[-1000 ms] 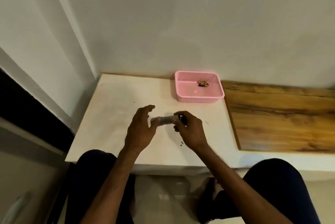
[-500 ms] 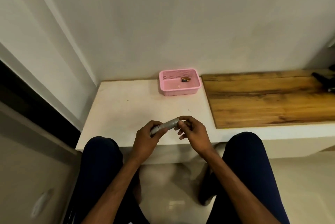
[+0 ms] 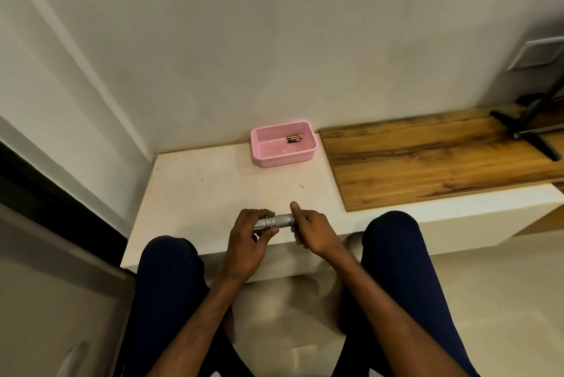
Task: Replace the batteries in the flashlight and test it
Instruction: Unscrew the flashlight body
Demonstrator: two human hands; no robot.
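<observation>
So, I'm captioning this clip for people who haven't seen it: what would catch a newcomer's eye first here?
Probably the silver flashlight, held level between the left hand and the right hand over the near edge of the white table. Next comes the pink basket by the wall, with batteries lying inside.

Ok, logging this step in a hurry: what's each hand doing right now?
Left hand: grips one end of the flashlight.
Right hand: grips the other end, thumb raised.
</observation>
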